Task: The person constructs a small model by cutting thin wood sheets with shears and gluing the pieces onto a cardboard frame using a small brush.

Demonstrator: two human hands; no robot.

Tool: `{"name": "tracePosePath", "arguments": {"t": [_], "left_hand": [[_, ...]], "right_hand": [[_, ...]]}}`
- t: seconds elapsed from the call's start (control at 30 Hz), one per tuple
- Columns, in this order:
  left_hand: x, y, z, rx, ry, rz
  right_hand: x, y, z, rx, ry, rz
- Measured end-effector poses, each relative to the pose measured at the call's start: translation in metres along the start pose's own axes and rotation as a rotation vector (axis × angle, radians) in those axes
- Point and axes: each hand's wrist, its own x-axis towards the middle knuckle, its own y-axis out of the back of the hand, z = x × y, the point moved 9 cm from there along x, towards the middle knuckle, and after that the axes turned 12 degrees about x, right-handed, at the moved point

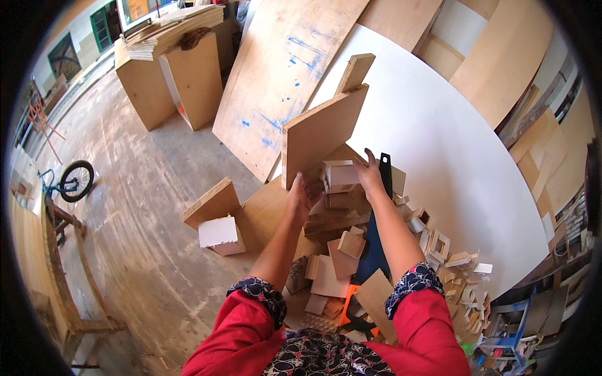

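My left hand [301,192] is at the lower edge of an upright wooden board [320,128], beside a white-faced block [340,175]; its fingers are blurred and their grip is unclear. My right hand [368,168] is at the block's right side, fingers apart, thumb beside it. A narrower plank [354,72] stands behind the board. A dark blue handsaw [376,244] with an orange handle [348,307] lies under my right forearm among wood offcuts [329,276]. Another white-faced block [216,235] rests against a small board [207,207] to the left.
A large white sheet [451,188] and a blue-marked plywood sheet [279,62] lie ahead. Small scraps [458,285] are heaped at right. Stacked panels [144,88] stand at back left on the concrete floor [150,232], with a bicycle [72,182] and wooden frame [66,263] at left.
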Motion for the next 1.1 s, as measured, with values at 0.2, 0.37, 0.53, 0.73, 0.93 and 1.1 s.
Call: {"name": "tracePosePath", "arguments": {"t": [0.2,0.37,0.53,0.73,0.93,1.1], "left_hand": [[0.000,-0.010,0.000,0.014,-0.009,-0.026],[0.000,-0.010,0.002,0.018,-0.020,-0.037],[0.000,-0.001,-0.002,0.050,-0.004,0.020],[-0.066,-0.011,0.031,0.252,-0.229,0.026],[-0.142,-0.012,0.031,0.455,-0.380,-0.056],[-0.206,0.003,0.010,0.637,-0.446,-0.102]], "right_hand": [[0.001,0.006,0.008,-0.031,-0.064,0.020],[0.002,0.008,0.016,-0.022,-0.049,0.009],[0.004,0.008,0.018,-0.008,-0.067,0.004],[-0.029,0.024,-0.027,0.011,-0.014,0.059],[-0.096,0.054,-0.031,0.363,0.004,-0.014],[-0.181,0.100,-0.014,0.396,-0.040,0.030]]}}
